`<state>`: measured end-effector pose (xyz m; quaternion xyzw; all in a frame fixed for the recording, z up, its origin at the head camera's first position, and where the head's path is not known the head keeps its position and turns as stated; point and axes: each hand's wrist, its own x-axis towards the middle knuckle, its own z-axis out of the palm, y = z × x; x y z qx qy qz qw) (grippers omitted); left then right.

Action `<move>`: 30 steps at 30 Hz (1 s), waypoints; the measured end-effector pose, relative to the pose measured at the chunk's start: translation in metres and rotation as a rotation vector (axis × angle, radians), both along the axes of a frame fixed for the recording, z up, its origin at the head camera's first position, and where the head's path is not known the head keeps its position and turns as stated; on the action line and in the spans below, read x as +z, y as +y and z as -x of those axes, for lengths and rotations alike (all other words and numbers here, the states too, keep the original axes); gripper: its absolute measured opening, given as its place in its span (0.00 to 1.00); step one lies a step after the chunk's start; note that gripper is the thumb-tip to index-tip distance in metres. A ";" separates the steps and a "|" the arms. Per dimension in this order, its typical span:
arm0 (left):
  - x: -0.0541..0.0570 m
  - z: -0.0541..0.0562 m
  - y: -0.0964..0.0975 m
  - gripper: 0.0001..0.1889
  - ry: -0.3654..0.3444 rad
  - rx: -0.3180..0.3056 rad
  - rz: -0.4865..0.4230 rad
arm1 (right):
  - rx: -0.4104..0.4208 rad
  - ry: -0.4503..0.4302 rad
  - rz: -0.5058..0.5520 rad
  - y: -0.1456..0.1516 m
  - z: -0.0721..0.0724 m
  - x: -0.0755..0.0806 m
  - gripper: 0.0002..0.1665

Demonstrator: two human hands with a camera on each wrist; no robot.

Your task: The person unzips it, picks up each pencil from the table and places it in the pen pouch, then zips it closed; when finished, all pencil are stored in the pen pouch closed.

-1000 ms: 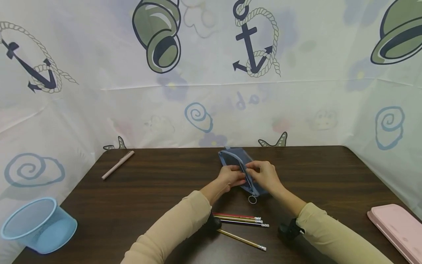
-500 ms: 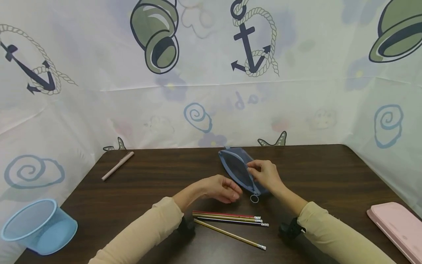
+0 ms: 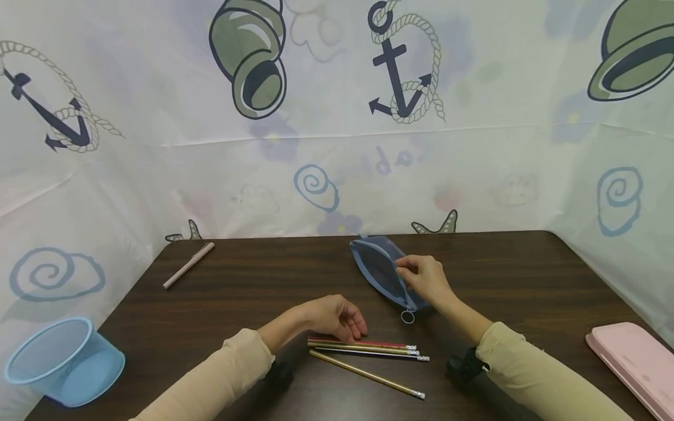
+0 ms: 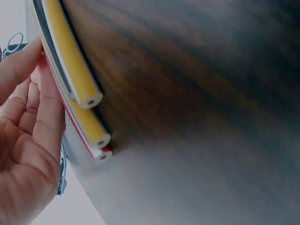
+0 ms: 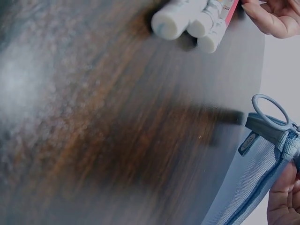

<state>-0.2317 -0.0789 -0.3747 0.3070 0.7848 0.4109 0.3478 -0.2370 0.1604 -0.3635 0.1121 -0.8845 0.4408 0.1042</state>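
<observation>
A blue mesh pencil case [image 3: 376, 270] with a zipper ring lies unzipped near the table's back edge, its mouth spread. My right hand [image 3: 425, 282] pinches the case's right edge between thumb and fingers. In front of it, a red pencil [image 3: 376, 343], a gold pencil [image 3: 363, 348] and a black pencil [image 3: 379, 354] lie side by side, with another gold pencil [image 3: 368, 375] slanting nearer. My left hand [image 3: 334, 318] is at the red pencil, fingers loosely bent. In the left wrist view its thumb and fingers are close against the red pencil [image 4: 75, 115]; no firm grip shows.
A pale pink pen [image 3: 188, 265] lies at the table's back left. A light blue mesh cup [image 3: 86, 362] lies tipped at the left edge. On the right edge is a pink case [image 3: 634, 365]. A patterned curtain [image 3: 337, 117] hangs behind the table.
My left hand has left the pencil case's mouth and come down leftward and nearer to the pencils. The case's mouth now shows wider. My right hand stays on its edge.
</observation>
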 end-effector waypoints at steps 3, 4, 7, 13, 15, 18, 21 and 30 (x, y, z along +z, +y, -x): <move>0.001 -0.001 -0.001 0.11 0.091 -0.033 0.029 | 0.001 0.003 -0.004 0.000 0.000 0.000 0.09; 0.001 0.000 -0.001 0.11 0.128 -0.048 0.039 | 0.000 0.004 -0.004 0.001 0.000 -0.001 0.09; 0.002 0.001 -0.001 0.11 0.231 -0.085 0.068 | -0.003 0.011 -0.006 0.001 0.000 -0.001 0.09; 0.006 0.005 -0.004 0.11 0.313 -0.126 0.111 | -0.002 0.013 -0.004 0.001 0.001 -0.002 0.09; 0.010 0.006 -0.007 0.10 0.315 -0.138 0.128 | 0.001 0.011 -0.002 0.001 0.000 -0.001 0.09; 0.020 0.010 -0.013 0.09 0.298 -0.153 0.144 | 0.003 0.015 -0.002 0.000 0.000 -0.001 0.09; 0.031 0.016 -0.020 0.09 0.256 -0.134 0.156 | 0.006 0.023 -0.005 0.000 0.000 0.000 0.09; 0.039 0.041 -0.030 0.11 0.010 0.170 0.143 | 0.004 0.028 -0.009 -0.001 0.000 -0.001 0.09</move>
